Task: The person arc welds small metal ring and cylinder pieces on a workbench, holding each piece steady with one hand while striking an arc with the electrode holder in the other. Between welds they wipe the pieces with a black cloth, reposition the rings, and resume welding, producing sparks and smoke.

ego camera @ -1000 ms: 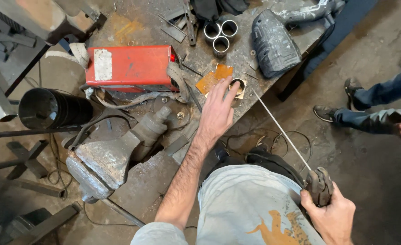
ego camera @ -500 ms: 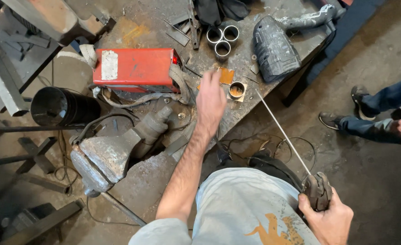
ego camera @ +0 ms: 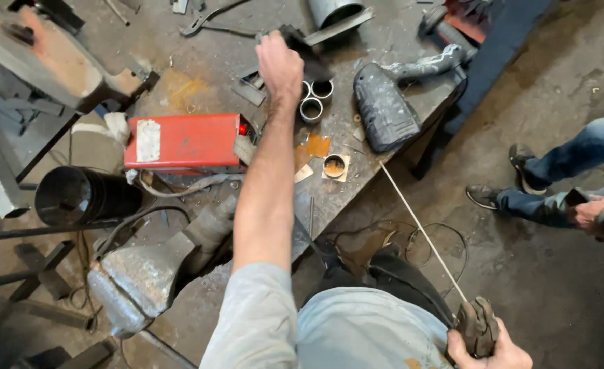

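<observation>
While my left hand (ego camera: 279,66) stretches far across the scarred, rust-stained steel tabletop (ego camera: 199,41), its fingers are curled together around a dark, crumpled thing, a black glove (ego camera: 307,55) as best I can tell, which sticks out past the knuckles toward the right. Just beneath that hand sit three short steel tube sections (ego camera: 314,99), round and open-ended, touching one another. My right hand (ego camera: 489,348) is low at the frame's edge, fingers clamped on a chunky, worn electrode holder (ego camera: 478,326) whose thin straight welding rod (ego camera: 421,231) slants up toward the tabletop. A boxy red welder (ego camera: 186,141) with a pale label lies left of my forearm. What the left fingertips press on is hidden by the hand itself, and my right hand is partly cut off.
</observation>
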